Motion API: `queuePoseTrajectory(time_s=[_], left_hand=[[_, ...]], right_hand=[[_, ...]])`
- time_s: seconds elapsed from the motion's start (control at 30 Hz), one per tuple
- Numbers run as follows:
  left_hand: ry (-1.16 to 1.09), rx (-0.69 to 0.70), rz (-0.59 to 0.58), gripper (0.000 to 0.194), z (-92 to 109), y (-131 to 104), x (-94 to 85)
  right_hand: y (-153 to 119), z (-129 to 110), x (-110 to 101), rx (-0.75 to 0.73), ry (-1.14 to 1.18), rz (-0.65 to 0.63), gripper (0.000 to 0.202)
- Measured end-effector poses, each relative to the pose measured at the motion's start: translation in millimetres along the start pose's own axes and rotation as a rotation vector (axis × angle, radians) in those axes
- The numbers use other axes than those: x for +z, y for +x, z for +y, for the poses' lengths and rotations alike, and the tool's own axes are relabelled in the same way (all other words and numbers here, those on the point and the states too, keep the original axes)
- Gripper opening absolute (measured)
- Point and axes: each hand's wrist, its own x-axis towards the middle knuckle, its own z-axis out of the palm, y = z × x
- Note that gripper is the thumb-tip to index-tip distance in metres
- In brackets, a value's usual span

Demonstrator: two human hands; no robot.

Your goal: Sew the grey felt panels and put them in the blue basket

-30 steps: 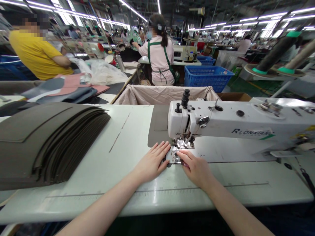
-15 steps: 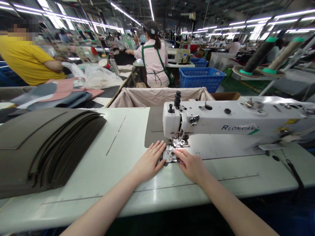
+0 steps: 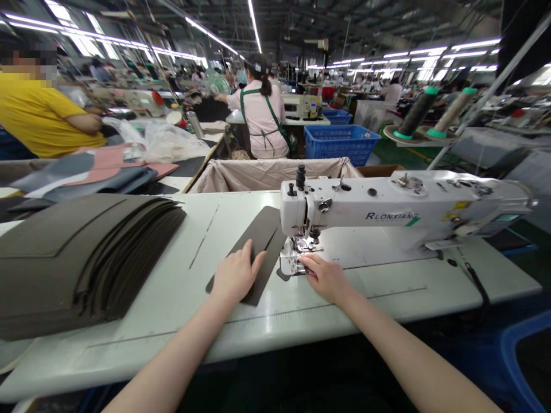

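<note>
My left hand [image 3: 235, 274] rests on a dark grey-brown panel [image 3: 266, 261], with the index finger and thumb spread apart. The panel lies slanted on the table, left of the sewing machine's [image 3: 344, 203] needle area, and a dark slit or line runs along it. At the metal needle plate [image 3: 289, 265], my right hand [image 3: 326, 279] has its fingers closed together just in front of the presser foot [image 3: 307, 248]. A small dark bit shows under those fingers, too hidden to name.
A thick stack of similar panels [image 3: 55, 258] lies on the left of the table [image 3: 185, 327]. Behind the table is a cloth-lined bin [image 3: 275, 172]. A blue basket [image 3: 340, 142] and thread cones [image 3: 416, 113] stand farther back. Two co-workers sit ahead, in a yellow shirt [image 3: 38, 117] and a green-strapped apron [image 3: 263, 117].
My left hand has moved left and toward me, sliding the panel out from behind the needle area and turning it slantwise. My right hand stays by the needle plate. The view has shifted slightly right.
</note>
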Motion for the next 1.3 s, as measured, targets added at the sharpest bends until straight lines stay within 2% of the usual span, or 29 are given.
queuePoseTrajectory(time_s=[0.07,0.23,0.3,0.37,0.47,0.57,0.67,0.73,0.83,0.93,1.03,1.2,1.3], left_hand=[[0.059,-0.069,0.011,0.053,-17.7,-20.7,-2.8],[0.036,-0.089,0.037,0.05,-64.7,-101.2,0.0],[-0.055,-0.061,0.001,0.052,-72.8,-122.7,0.6],[-0.154,0.015,-0.048,0.054,-70.4,-129.5,-0.2],[-0.269,0.158,-0.11,0.055,-51.3,-117.8,-3.0],[-0.341,0.208,-0.102,0.049,-21.6,-101.1,-9.0],[-0.459,0.251,-0.061,0.04,16.7,-97.2,-19.1],[-0.542,0.319,-0.079,0.04,46.7,-101.7,-23.8],[-0.534,0.44,-0.12,0.047,92.2,-110.4,-21.1],[-0.509,0.514,-0.112,0.035,125.0,-114.3,-10.0],[-0.61,0.499,-0.083,0.02,136.5,-114.3,-2.5],[-0.92,0.341,-0.132,0.013,127.6,-113.1,-9.1],[-1.003,0.282,-0.175,0.012,122.9,-112.0,-14.4]], right_hand=[[-1.2,0.3,-0.5,0.0,0.013,0.012,0.041],[-3.0,1.2,-1.9,0.023,0.073,0.032,0.037],[-1.7,1.9,-2.9,0.036,0.095,0.037,0.034],[0.5,2.6,-4.7,0.053,0.122,0.037,0.03],[-0.1,3.3,-11.8,0.082,0.167,0.04,0.025],[-17.9,2.4,-27.4,0.113,0.253,0.106,0.027],[-59.0,-2.3,-45.3,0.226,0.371,0.185,0.031],[-93.4,-7.7,-51.0,0.334,0.426,0.215,0.034],[-140.1,-15.9,-45.3,0.447,0.467,0.221,0.033],[-171.1,-20.9,-30.3,0.534,0.474,0.164,0.028],[-186.2,-24.7,-19.1,0.585,0.464,0.128,0.024],[-187.2,-36.8,-14.4,0.532,0.387,0.061,0.015],[-179.0,-46.1,-11.2,0.473,0.389,0.0,0.012]])
